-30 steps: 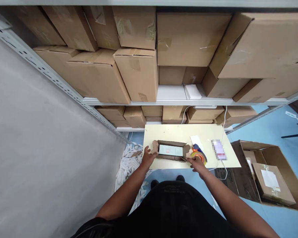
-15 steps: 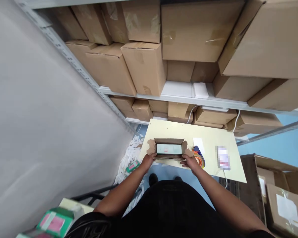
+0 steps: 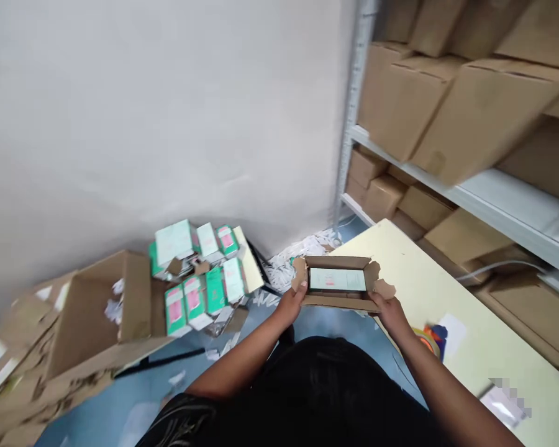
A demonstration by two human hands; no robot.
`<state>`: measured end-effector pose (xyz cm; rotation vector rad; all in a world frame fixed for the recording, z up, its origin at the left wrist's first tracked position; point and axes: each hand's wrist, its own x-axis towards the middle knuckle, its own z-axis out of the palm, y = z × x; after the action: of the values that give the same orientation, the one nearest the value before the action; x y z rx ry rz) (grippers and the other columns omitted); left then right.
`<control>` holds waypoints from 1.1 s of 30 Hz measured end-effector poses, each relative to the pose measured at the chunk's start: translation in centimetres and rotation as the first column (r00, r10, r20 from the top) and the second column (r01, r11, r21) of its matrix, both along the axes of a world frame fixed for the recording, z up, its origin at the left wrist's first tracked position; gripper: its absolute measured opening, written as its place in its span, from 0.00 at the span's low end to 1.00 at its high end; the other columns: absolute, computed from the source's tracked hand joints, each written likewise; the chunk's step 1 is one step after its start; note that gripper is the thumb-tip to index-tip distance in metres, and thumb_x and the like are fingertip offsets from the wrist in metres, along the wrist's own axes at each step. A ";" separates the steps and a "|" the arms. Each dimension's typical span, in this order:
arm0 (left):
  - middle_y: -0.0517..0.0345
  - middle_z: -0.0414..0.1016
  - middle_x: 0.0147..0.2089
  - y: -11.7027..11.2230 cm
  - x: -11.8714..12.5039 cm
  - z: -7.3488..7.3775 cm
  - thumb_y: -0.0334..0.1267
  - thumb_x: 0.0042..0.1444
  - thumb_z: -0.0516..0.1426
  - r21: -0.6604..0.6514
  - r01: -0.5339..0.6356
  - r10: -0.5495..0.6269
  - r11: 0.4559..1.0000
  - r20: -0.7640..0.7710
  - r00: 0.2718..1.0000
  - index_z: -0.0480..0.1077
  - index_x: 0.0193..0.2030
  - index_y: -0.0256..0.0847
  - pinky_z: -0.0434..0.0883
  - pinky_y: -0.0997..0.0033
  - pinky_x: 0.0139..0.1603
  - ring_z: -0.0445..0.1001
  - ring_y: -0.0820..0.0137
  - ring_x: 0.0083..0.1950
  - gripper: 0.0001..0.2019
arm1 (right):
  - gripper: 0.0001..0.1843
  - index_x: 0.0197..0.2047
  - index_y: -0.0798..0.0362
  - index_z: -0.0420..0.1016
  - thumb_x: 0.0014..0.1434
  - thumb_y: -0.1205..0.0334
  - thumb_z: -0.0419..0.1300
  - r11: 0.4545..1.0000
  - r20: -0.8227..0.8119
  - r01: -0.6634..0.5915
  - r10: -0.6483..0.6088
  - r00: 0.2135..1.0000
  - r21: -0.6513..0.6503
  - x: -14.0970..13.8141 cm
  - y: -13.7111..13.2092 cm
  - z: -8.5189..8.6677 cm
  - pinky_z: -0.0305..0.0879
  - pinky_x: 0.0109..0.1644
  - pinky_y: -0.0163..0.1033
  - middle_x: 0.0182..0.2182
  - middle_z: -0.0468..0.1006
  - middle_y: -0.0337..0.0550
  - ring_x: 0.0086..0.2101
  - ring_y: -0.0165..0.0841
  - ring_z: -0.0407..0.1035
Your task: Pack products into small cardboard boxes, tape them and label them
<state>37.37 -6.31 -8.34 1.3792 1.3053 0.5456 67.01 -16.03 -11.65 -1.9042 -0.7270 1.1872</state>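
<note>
Left hand [image 3: 294, 304]: gripping the left end of the open box by its near corner, thumb up at the wall.
Right hand [image 3: 390, 315]: gripping the right end of the same box, near its front corner; some of the fingers are hidden underneath.
Open box [image 3: 338, 303]: brown cardboard, held level between both hands in front of the body, overlapping the near corner of the desk in view; notched flaps stick out at both ends.
Carton [image 3: 338, 279]: pale green and white with a small pink mark, lying flat inside the open box.
Desk [image 3: 412, 270]: cream top, to the right, carrying a tape dispenser [image 3: 429, 340], a white sheet [image 3: 454, 332] just beside it, and a pixelated item [image 3: 505, 402] nearer the person.
Shelf [image 3: 507, 202]: grey metal, behind the desk, packed with brown boxes [image 3: 410, 102].
Green-and-white cartons [image 3: 214, 292]: in two rows at left, some standing close together.
Large box [image 3: 137, 298]: open, beside those cartons, with crumpled white paper [image 3: 115, 307] inside.
Floor [image 3: 95, 410]: blue, with white paper strips [image 3: 282, 270] heaped by the wall [image 3: 168, 112].
</note>
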 end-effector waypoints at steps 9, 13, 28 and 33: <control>0.45 0.79 0.59 -3.9 -17.4 0.5 0.69 0.64 0.47 0.162 -0.139 0.129 0.977 0.072 0.989 0.75 0.58 0.39 0.68 0.51 0.66 0.74 0.51 0.63 0.36 | 0.21 0.37 0.57 0.80 0.52 0.46 0.67 0.988 -0.186 -0.150 0.155 0.970 0.042 -14.9 3.3 2.6 0.76 0.28 0.42 0.30 0.85 0.50 0.27 0.44 0.80; 0.47 0.78 0.59 -5.8 -26.8 0.6 0.68 0.65 0.48 0.154 -0.126 0.091 0.980 0.216 0.972 0.73 0.61 0.42 0.70 0.54 0.63 0.73 0.54 0.63 0.35 | 0.21 0.33 0.56 0.79 0.47 0.45 0.70 0.987 -0.212 -0.157 0.163 0.964 0.046 -23.4 3.8 3.6 0.78 0.28 0.45 0.26 0.83 0.50 0.28 0.47 0.80; 0.53 0.82 0.48 -2.0 -59.1 4.2 0.43 0.61 0.58 0.374 -0.305 0.453 0.876 -0.421 0.785 0.77 0.50 0.41 0.72 0.69 0.49 0.79 0.63 0.48 0.14 | 0.21 0.33 0.52 0.78 0.49 0.42 0.69 0.921 -0.239 -0.388 0.371 0.898 -0.030 -44.4 2.3 4.6 0.80 0.34 0.47 0.29 0.84 0.46 0.30 0.45 0.80; 0.50 0.81 0.53 0.9 -61.6 1.6 0.43 0.60 0.59 0.268 -0.146 0.290 0.952 -0.650 0.702 0.78 0.51 0.42 0.71 0.68 0.50 0.78 0.61 0.52 0.15 | 0.19 0.31 0.50 0.75 0.50 0.42 0.68 0.876 -0.195 -0.481 0.467 0.862 -0.030 -46.3 2.3 4.1 0.77 0.30 0.42 0.28 0.80 0.42 0.28 0.39 0.76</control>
<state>-24.23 -5.42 -6.69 1.6829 2.0898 0.3243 20.70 -13.74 -7.55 -1.6924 -1.1039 1.6916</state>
